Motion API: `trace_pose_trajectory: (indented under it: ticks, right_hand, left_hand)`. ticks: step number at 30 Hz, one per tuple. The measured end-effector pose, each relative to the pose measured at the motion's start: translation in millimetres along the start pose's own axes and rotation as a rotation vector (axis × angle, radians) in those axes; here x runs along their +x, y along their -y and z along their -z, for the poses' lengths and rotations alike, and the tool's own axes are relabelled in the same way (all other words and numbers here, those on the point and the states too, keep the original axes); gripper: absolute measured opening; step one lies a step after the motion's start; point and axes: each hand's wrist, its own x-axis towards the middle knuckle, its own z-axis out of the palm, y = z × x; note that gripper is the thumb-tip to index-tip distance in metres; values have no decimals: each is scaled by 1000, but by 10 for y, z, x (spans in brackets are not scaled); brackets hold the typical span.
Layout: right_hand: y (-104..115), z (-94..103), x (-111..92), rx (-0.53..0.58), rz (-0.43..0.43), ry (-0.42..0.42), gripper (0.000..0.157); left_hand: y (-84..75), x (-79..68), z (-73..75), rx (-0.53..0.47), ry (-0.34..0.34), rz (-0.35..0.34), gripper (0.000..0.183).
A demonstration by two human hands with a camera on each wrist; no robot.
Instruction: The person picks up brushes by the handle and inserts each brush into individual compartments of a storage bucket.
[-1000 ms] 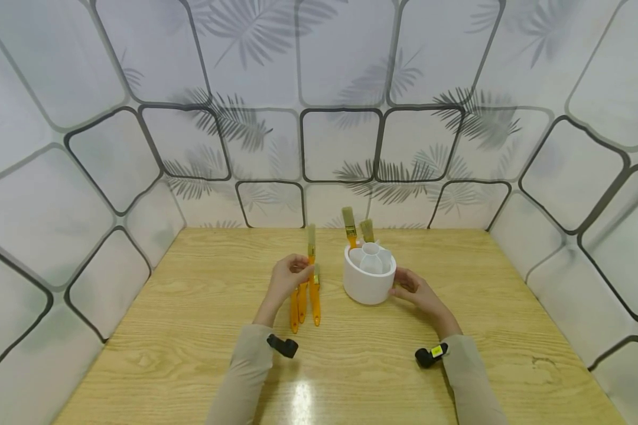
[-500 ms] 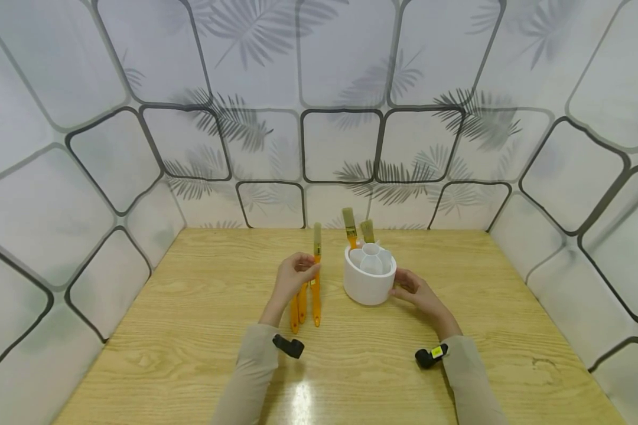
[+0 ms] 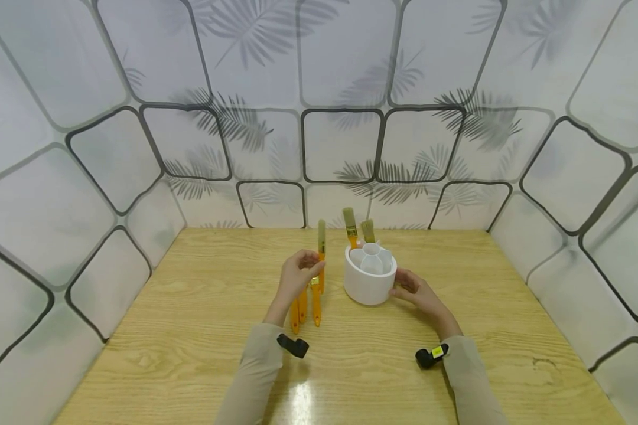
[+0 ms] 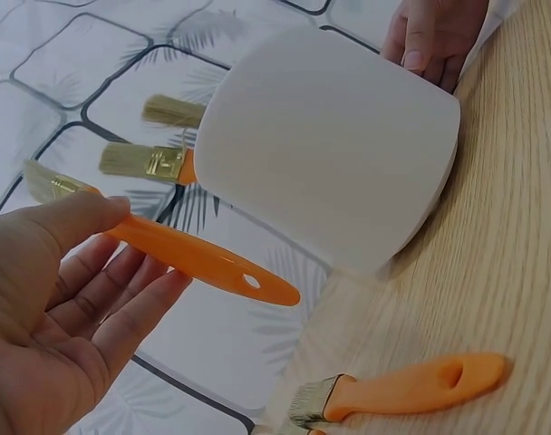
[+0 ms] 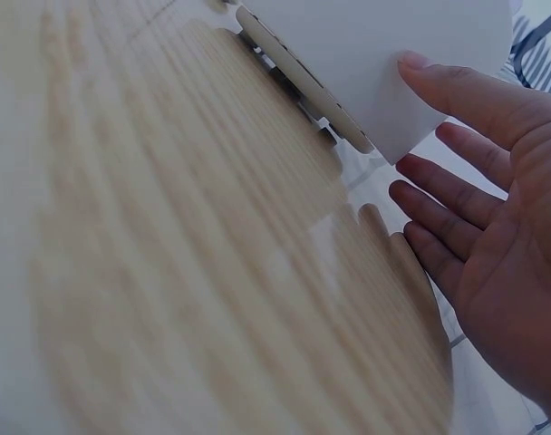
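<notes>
Just left of the white round holder (image 3: 368, 286), a person's left hand (image 3: 299, 274) holds an orange-handled brush (image 4: 180, 249) in a narrow pinch near the metal band, bristles up and handle pointing down, apparently off the table (image 3: 202, 366). With so little of the brush between thumb and fingers, the handle could swing or slip if the pinch loosens.

Three more orange-handled brushes (image 3: 316, 307) lie to the left of the holder and nearer the person, partly hidden by the left hand. The hanging handle could clip the closest of them, should the hand dip, and skew the row or twist the held brush.

At center, the holder rests on the table, apart from the held brush, its white dividers fanning around a central tube (image 3: 371, 250). Two brushes stand in it bristles up, one (image 3: 350, 223) at its far-left rim, the other (image 3: 368, 231) behind the tube. A low or careless pass across that side could knock either one askew or jolt the holder.

At the holder's right side, the right hand (image 5: 507, 208) sets its thumb against the outer wall, fingers extended and spread near the lower edge rather than wrapped around. So light a touch may not stop the holder from sliding or turning if it is bumped from the left.
</notes>
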Motion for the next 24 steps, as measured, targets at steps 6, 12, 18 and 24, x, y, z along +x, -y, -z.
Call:
trace_pose_trajectory:
  ticks: [6,12,18,24]
  right_hand:
    - [197,-28,-58,-2,-25,10,59]
    - [164,-22,-51,-1,-34,5,60]
    - [74,-14,-30,-9,-16,-3,59]
    - [95,-19,-33,2,-19,0,57]
  left_hand:
    - [-245,-69,18,12,21,-4,24]
    - [-340,-94,17,-5,13,-18,23]
    - [-86,21,-44,-36,-2,-13,24]
    - [-80,49,-73,-50,0,-33,22]
